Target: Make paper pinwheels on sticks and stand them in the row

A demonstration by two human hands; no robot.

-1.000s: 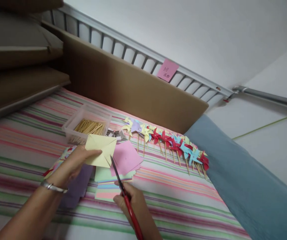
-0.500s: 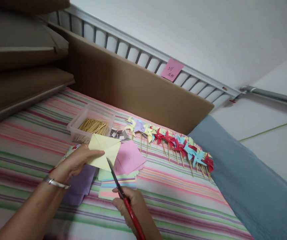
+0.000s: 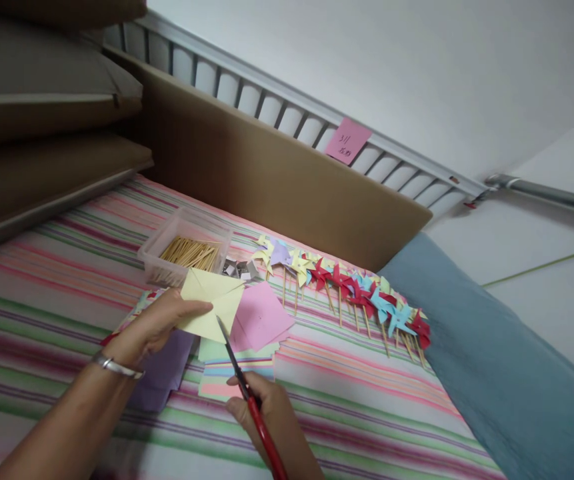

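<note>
My left hand (image 3: 154,327) pinches a yellow paper square (image 3: 211,302) and holds it up over the striped bedsheet (image 3: 347,393). My right hand (image 3: 271,417) is closed on red-handled scissors (image 3: 251,403), whose blade tip touches the lower edge of the yellow square. Under them lie a pink paper square (image 3: 261,319), a stack of coloured papers (image 3: 237,370) and purple sheets (image 3: 164,373).
A clear plastic box of wooden sticks (image 3: 187,253) stands behind the papers. A row of paper pinwheels on sticks (image 3: 347,290) lies to the right. A cardboard panel (image 3: 277,180), a blue pillow (image 3: 497,373) and a railing with a pink note (image 3: 347,141) border the bed.
The scissors' tip has stayed at the yellow square's lower edge and both hands hold as before. The view has shifted slightly, so everything sits a little further right.
</note>
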